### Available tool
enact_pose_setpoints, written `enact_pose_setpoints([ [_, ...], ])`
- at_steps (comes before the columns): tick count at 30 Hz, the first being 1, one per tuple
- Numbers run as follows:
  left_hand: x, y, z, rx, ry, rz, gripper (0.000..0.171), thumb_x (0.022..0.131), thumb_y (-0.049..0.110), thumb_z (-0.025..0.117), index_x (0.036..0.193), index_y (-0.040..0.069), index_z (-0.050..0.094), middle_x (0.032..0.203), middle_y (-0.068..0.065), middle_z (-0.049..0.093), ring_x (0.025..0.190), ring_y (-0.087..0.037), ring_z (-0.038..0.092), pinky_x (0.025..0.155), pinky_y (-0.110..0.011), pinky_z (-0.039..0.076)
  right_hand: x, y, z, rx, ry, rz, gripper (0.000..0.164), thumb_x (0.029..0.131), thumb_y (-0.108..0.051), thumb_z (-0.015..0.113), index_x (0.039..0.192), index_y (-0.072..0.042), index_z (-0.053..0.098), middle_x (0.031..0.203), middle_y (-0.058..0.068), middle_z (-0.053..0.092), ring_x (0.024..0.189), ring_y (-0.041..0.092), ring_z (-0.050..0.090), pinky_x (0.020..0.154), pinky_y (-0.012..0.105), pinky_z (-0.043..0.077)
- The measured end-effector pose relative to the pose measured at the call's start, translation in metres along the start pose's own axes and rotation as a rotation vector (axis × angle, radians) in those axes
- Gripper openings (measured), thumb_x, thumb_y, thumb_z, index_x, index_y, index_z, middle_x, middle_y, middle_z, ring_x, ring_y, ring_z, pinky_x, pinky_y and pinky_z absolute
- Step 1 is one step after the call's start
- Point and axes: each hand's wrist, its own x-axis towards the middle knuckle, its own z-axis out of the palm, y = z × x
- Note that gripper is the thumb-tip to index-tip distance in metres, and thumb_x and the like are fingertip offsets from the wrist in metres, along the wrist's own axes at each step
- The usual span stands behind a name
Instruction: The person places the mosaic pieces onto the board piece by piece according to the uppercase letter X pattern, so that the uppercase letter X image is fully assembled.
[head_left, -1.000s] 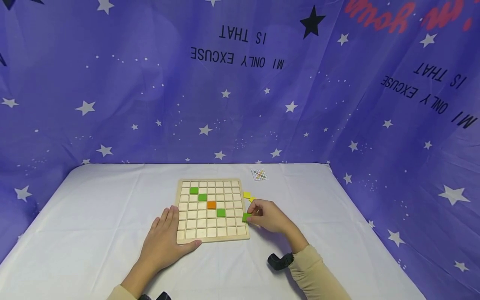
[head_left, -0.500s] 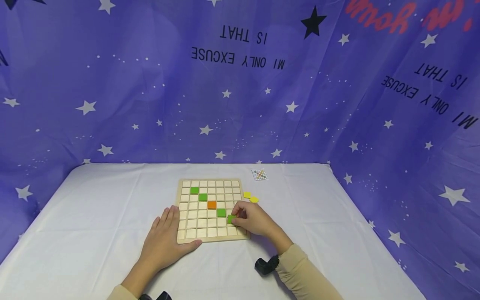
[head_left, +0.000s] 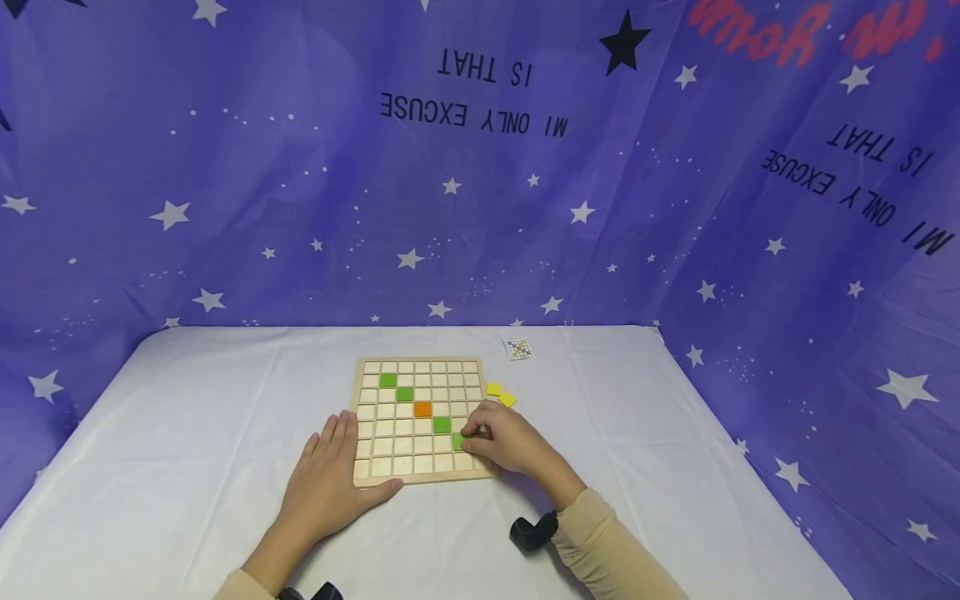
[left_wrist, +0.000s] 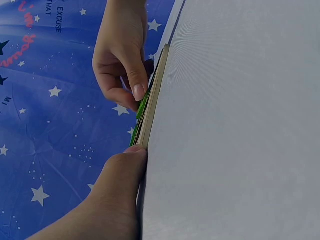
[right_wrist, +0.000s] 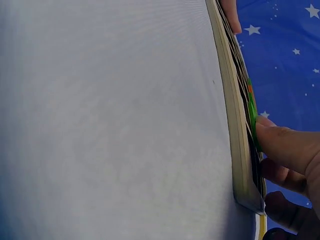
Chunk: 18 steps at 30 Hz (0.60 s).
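A wooden grid board (head_left: 403,467) lies on the white-covered table. Its cells hold several square tiles in a diagonal: an orange tile (head_left: 423,409) sits among green ones. My left hand (head_left: 322,483) rests along the left edge with straight fingers, the thumb lying on the near rim. Over the lower right cells, my right hand (head_left: 510,437) pinches a green tile (head_left: 459,442) between thumb and fingers, partly covering it. In the right wrist view this green tile (right_wrist: 256,140) is right at the board's surface, under the thumb tip.
Two yellow tiles (head_left: 493,389) lie on the table just right of the board. Farther back is a small card (head_left: 519,348) printed with a coloured grid pattern. A purple curtain with stars (head_left: 480,208) hangs behind the table.
My right hand has carried the green tile left from the board's right edge onto the grid, then slightly down into a cell. My left hand has stayed in place.
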Motion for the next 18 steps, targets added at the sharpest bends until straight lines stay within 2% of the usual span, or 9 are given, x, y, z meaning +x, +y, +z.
enact_pose_setpoints([
  [5, 0.000, -0.001, -0.001, 0.002, -0.003, -0.003, 0.130, 0.072, 0.087, 0.055, 0.153, -0.010, 0.023, 0.160, -0.027, 0.025, 0.149, -0.044, 0.023, 0.120, -0.060, 0.020, 0.000, -0.005, -0.004, -0.073, -0.001, -0.032, 0.008, 0.089, -0.029, 0.075, 0.087, -0.023, 0.079, 0.095, -0.014, 0.057, 0.084, 0.006, 0.056, 0.077, 0.022, 0.048],
  [8, -0.001, -0.001, -0.001, 0.000, -0.008, -0.005, 0.131, 0.072, 0.088, 0.055, 0.153, -0.009, 0.022, 0.161, -0.026, 0.025, 0.150, -0.044, 0.022, 0.120, -0.060, 0.019, 0.003, -0.001, -0.007, -0.074, 0.057, -0.025, 0.010, 0.092, -0.030, 0.072, 0.093, -0.022, 0.079, 0.095, -0.014, 0.057, 0.085, 0.007, 0.055, 0.077, 0.023, 0.048],
  [11, -0.001, -0.002, -0.001, -0.002, -0.009, -0.005, 0.131, 0.072, 0.087, 0.056, 0.153, -0.009, 0.022, 0.161, -0.026, 0.025, 0.150, -0.043, 0.022, 0.120, -0.059, 0.018, 0.010, 0.011, -0.010, -0.074, 0.157, 0.039, 0.015, 0.095, -0.029, 0.068, 0.103, -0.020, 0.076, 0.094, -0.011, 0.059, 0.083, 0.008, 0.054, 0.074, 0.025, 0.048],
  [14, -0.001, 0.000, -0.002, -0.001, 0.002, 0.002, 0.130, 0.072, 0.087, 0.056, 0.153, -0.010, 0.023, 0.160, -0.027, 0.026, 0.149, -0.044, 0.023, 0.120, -0.060, 0.019, 0.020, 0.025, -0.013, -0.123, 0.242, 0.134, 0.027, 0.095, -0.028, 0.067, 0.120, -0.017, 0.070, 0.094, -0.007, 0.059, 0.081, 0.010, 0.053, 0.071, 0.027, 0.047],
  [18, 0.000, 0.001, -0.002, 0.002, 0.018, 0.010, 0.129, 0.072, 0.086, 0.057, 0.152, -0.011, 0.026, 0.159, -0.027, 0.028, 0.148, -0.045, 0.025, 0.119, -0.061, 0.021, 0.030, 0.037, -0.018, -0.194, 0.253, 0.211, 0.040, 0.094, -0.027, 0.067, 0.132, -0.017, 0.064, 0.096, -0.002, 0.058, 0.083, 0.014, 0.052, 0.070, 0.029, 0.046],
])
